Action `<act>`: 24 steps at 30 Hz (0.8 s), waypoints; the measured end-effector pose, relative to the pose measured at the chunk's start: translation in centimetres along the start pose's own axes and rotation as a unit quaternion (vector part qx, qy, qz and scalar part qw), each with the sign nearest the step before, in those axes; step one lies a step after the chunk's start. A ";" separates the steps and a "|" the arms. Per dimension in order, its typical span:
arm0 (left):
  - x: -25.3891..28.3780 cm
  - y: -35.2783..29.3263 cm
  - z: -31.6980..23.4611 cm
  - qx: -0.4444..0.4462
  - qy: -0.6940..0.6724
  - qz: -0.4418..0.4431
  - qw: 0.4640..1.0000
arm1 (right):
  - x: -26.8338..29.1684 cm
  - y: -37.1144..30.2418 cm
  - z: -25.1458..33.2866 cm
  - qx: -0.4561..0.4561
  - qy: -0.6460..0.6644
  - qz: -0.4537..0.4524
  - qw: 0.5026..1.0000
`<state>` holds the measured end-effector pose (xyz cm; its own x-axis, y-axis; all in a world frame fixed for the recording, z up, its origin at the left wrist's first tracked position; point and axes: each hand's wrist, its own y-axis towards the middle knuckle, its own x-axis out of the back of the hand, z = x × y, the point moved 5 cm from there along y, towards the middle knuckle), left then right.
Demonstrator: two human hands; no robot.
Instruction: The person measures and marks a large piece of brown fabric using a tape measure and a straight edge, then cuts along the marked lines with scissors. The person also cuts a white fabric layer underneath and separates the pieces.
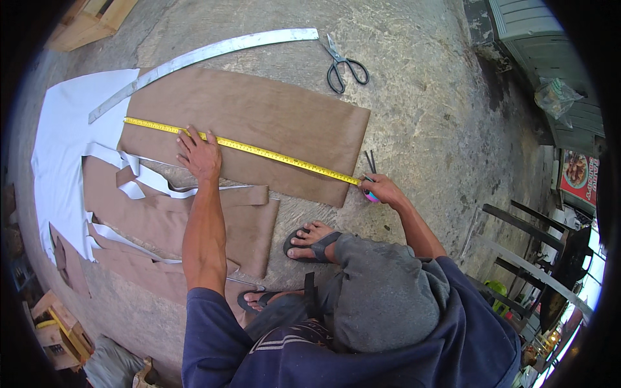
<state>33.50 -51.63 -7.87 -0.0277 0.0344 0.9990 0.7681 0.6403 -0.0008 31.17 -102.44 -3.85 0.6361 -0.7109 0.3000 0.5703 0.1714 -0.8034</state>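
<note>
A brown sheet of leather-like material (259,103) lies flat on the concrete floor. Across it runs the yellow blade of a tape measure (284,158), from the sheet's left side to its right edge. My left hand (199,155) rests on the sheet with fingers spread, its fingertips over the blade. At the right edge my right hand (383,189) is closed round the tape measure's case, of which only a pink and blue bit shows. Scissors with black handles (346,68) lie beyond the sheet, next to a long metal ruler (213,50). Two thin dark sticks (370,161) lie near my right hand.
White material (65,136) spreads at the left, with brown and white offcuts (162,184) and another brown piece (246,223) nearer me. Wooden crates (90,26) stand at far left and lower left. A dark-framed rack (530,246) stands at right. My sandalled feet (310,244) are close to the pieces.
</note>
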 end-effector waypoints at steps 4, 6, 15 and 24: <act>0.3 0.3 -0.3 0.015 0.000 0.033 0.999 | 1.2 -0.4 -1.3 -0.028 0.003 0.002 1.000; 0.9 0.5 -0.5 0.023 -0.032 0.045 0.998 | 1.1 -0.4 -1.5 0.018 0.017 0.017 1.000; 7.5 -5.0 -4.1 0.193 -0.771 0.059 0.604 | -0.3 -3.6 0.8 0.060 0.015 0.070 0.996; 7.2 -25.9 -22.4 -0.121 -0.508 0.288 0.803 | 1.1 -0.7 1.6 0.105 0.167 -0.243 0.950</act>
<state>27.70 -85.13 0.32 -0.0364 0.9580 0.2846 0.9387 0.1304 -0.3191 32.33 -102.22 -2.13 0.0911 -0.9112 0.4018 0.8680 -0.1251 -0.4805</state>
